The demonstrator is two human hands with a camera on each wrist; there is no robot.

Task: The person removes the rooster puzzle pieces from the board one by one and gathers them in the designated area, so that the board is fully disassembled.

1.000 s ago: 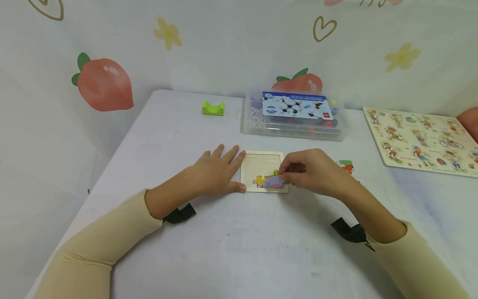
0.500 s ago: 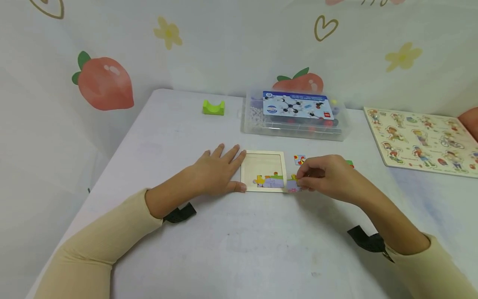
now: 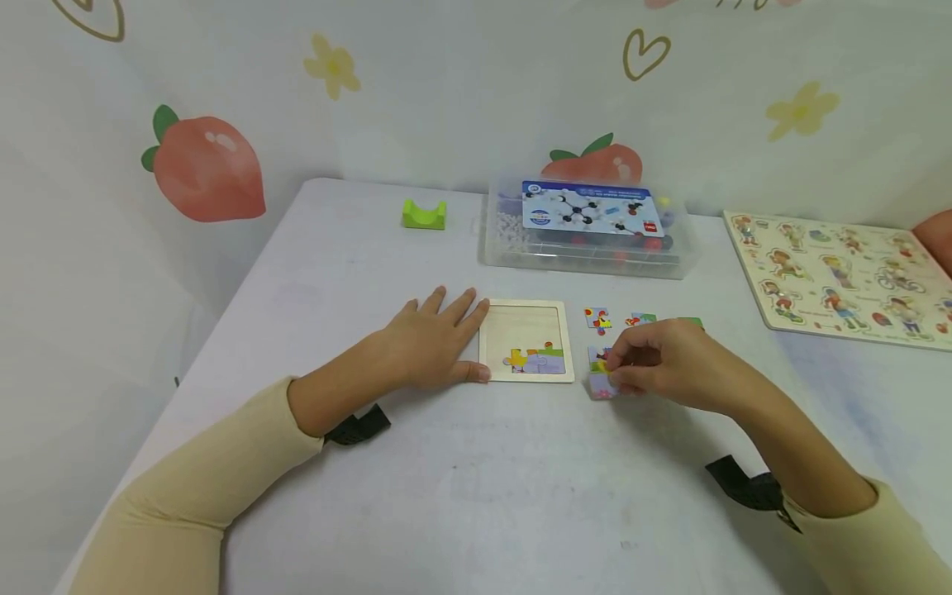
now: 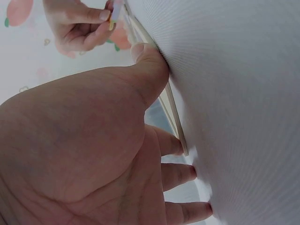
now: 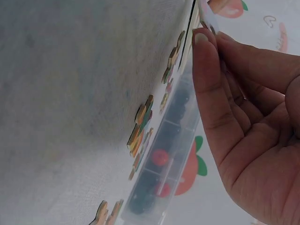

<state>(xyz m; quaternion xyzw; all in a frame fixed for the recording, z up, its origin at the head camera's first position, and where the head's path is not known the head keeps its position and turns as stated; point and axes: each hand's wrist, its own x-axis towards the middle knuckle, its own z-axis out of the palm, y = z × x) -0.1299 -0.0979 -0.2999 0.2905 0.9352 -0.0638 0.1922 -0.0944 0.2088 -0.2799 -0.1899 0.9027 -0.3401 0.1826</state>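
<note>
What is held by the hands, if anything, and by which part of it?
The right hand pinches a puzzle piece by its right edge, in the head view. The left hand grips nothing; it rests at the wooden frame's left side.

The left sleeve [image 3: 204, 467] is plain beige cloth, close-fitting and creased around the elbow, its cuff ending on the forearm. The right sleeve [image 3: 866, 541] matches it. A flat, angular black piece juts beside each cuff, one left [image 3: 360, 426], one right [image 3: 746, 486]. The left grip [image 3: 427, 343] and right grip [image 3: 669, 368] are bare.
</note>
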